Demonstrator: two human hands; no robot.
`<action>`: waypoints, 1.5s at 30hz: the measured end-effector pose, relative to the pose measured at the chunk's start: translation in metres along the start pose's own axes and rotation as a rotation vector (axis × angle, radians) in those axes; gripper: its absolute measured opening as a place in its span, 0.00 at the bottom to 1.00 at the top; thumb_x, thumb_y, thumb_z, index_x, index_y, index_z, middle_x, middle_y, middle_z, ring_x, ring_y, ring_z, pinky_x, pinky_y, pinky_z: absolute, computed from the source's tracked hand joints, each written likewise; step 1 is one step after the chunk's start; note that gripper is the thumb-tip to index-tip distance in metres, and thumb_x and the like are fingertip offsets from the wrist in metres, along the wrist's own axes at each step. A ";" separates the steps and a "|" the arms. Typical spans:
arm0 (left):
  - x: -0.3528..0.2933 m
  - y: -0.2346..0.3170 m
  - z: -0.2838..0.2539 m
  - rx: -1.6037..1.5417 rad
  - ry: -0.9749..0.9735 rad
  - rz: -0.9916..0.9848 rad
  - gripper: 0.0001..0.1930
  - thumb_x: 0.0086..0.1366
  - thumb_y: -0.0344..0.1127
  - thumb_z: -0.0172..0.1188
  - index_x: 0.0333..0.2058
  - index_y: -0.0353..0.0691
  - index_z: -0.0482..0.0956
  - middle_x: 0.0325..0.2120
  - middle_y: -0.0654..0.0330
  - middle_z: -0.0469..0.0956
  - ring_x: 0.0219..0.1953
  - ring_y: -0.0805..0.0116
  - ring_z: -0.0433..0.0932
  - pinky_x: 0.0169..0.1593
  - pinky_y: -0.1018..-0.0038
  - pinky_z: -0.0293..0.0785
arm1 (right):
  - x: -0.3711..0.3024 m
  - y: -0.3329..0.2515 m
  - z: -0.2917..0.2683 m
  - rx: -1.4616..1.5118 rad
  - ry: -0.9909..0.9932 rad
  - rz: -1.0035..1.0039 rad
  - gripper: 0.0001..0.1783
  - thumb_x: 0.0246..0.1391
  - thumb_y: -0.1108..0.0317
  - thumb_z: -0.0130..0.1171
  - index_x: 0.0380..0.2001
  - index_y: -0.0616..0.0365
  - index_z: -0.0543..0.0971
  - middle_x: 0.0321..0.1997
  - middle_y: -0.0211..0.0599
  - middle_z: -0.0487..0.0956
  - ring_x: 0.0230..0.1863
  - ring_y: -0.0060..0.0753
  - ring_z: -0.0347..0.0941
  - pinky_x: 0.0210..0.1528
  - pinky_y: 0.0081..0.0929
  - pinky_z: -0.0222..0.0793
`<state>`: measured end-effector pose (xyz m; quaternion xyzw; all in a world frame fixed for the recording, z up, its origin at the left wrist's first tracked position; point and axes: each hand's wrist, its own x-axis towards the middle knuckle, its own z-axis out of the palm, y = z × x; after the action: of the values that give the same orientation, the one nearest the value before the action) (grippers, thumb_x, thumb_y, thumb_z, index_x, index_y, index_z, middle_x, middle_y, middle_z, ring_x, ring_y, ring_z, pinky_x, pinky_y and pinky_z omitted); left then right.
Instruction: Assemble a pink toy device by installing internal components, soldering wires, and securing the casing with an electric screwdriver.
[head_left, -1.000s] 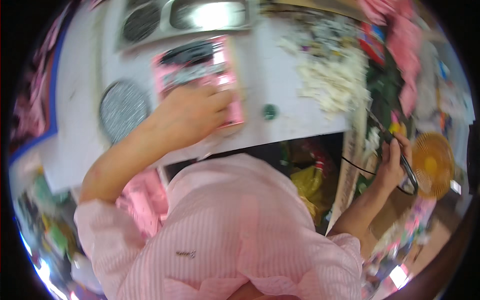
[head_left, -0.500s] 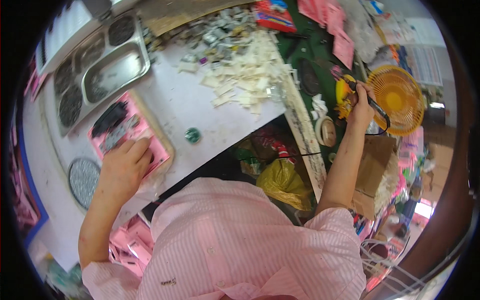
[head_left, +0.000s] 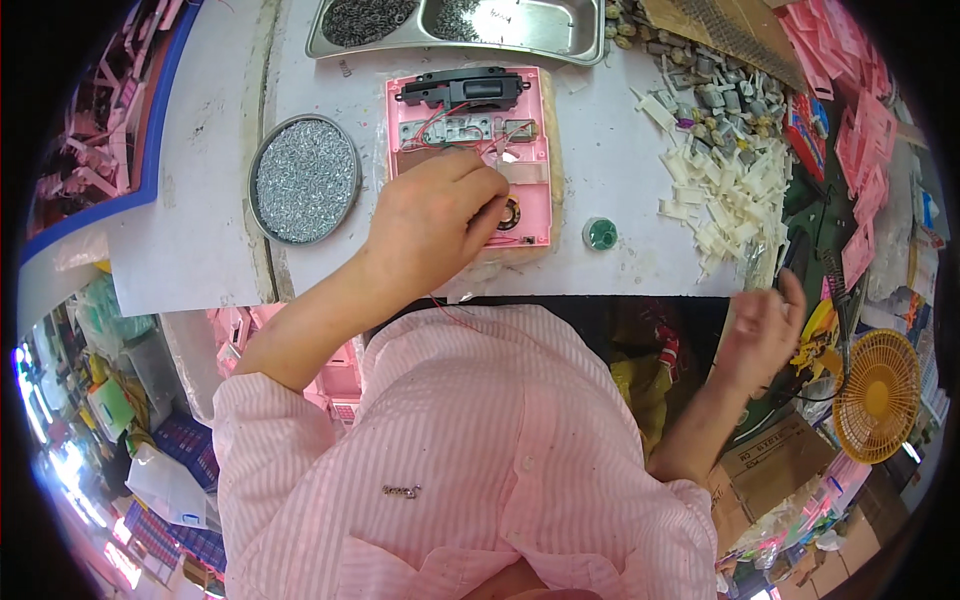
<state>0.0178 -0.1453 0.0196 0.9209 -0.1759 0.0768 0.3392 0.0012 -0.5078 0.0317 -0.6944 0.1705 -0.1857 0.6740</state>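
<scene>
Closest to the lens, your pink-and-white striped shirt [head_left: 450,430] carries small dark script-like lettering [head_left: 402,491] at lower centre. At lower right, a brown cardboard carton [head_left: 775,460] bears dark printed characters.

Your right hand [head_left: 760,330], right of centre, is blurred, its fingers loosely apart. Half a second ago it gripped a slim black-handled tool; that has since left its grasp. Your left hand [head_left: 435,215] arches over the pink rectangular plastic casing [head_left: 540,205] with its fingers bent inward; you hide the fingertips, so I cannot tell whether they pinch anything.

That casing lies upper centre on the white counter [head_left: 200,220], directly under your left hand and well apart from your right. It appears squarer in your view than half a second ago, when it sat tilted at left. A round speaker-like part [head_left: 512,212] shows just right of your left fingers; thin red wires and a long black plastic part [head_left: 480,88] lie farther up inside.

Beside the casing, a small round green-topped container [head_left: 600,233] sits right and a round metal dish of silvery bits [head_left: 300,243] left. Beyond are heaped cream plastic pieces [head_left: 725,195] and a steel compartment tray [head_left: 545,20].
</scene>
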 end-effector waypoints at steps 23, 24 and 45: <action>0.059 -0.040 -0.023 0.154 -0.102 0.347 0.24 0.46 0.30 0.70 0.46 0.48 0.78 0.52 0.56 0.71 0.52 0.54 0.70 0.56 0.55 0.64 | -0.031 0.002 0.137 -0.633 -0.776 -0.707 0.15 0.48 0.61 0.70 0.40 0.53 0.84 0.60 0.43 0.74 0.66 0.56 0.58 0.66 0.49 0.55; 0.063 -0.044 -0.025 0.191 -0.118 0.382 0.24 0.46 0.30 0.70 0.45 0.49 0.79 0.53 0.57 0.71 0.53 0.54 0.70 0.56 0.55 0.64 | -0.030 0.002 0.137 -0.625 -0.772 -0.708 0.15 0.48 0.62 0.70 0.40 0.53 0.84 0.59 0.42 0.75 0.66 0.55 0.59 0.66 0.48 0.56; 0.053 -0.031 -0.030 0.338 -0.030 0.264 0.16 0.48 0.34 0.70 0.36 0.43 0.76 0.53 0.58 0.72 0.56 0.54 0.69 0.60 0.54 0.60 | -0.020 0.004 0.139 -0.535 -0.751 -0.715 0.11 0.47 0.69 0.69 0.37 0.54 0.83 0.54 0.38 0.79 0.60 0.52 0.66 0.61 0.44 0.62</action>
<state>0.0780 -0.1179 0.0374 0.9347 -0.2848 0.1353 0.1641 0.0512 -0.3764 0.0243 -0.8731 -0.2843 -0.0930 0.3850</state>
